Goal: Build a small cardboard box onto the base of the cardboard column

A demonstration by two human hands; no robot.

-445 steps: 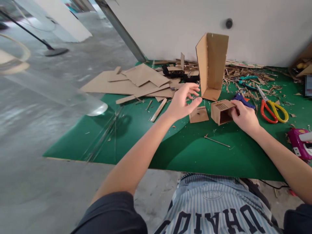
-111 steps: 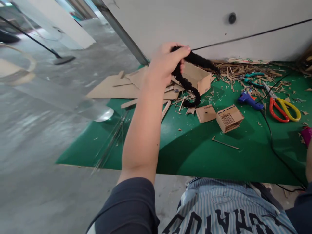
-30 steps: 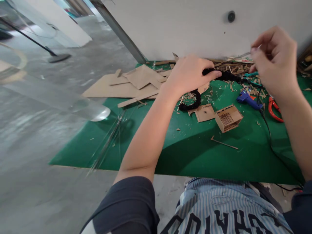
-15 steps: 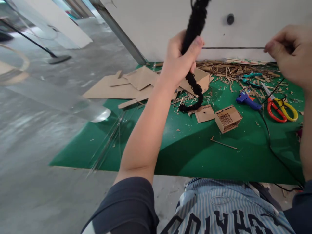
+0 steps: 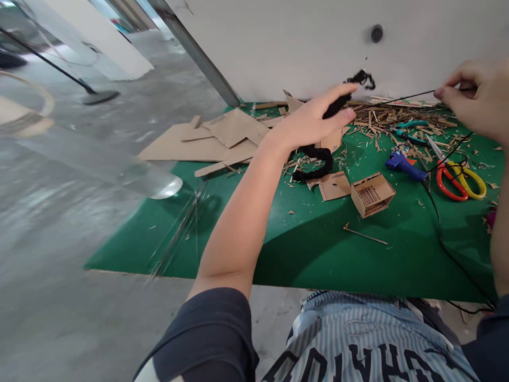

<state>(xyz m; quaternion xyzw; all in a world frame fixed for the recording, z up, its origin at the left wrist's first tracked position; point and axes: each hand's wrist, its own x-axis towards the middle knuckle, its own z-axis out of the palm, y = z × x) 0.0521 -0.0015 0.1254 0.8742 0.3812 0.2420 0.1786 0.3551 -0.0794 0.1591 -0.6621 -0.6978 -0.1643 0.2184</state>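
My left hand [image 5: 310, 122] is raised over the green mat [image 5: 302, 239] and pinches a thick black braided cord [image 5: 318, 164] between thumb and fingers. The cord's lower part curls on the mat beside a flat cardboard piece [image 5: 333, 185]. Its upper end sticks out past my fingertips. My right hand [image 5: 477, 98] is up at the right edge, fingers pinched on a thin black thread [image 5: 405, 97] that runs back toward the cord. A small cardboard box [image 5: 371, 193] with a barcode lies below both hands.
Cardboard sheets [image 5: 207, 138] lie at the mat's back left, with scraps and strips piled along the wall. A blue glue gun [image 5: 403, 163] with a black cable and red-and-yellow scissors [image 5: 461, 178] lie at the right. A thin stick [image 5: 363, 233] rests mid-mat.
My left hand has dropped from head height toward the mat, tilting the cord from upright to nearly level. The right hand stays pinched on the thread, now slanting down to the left.
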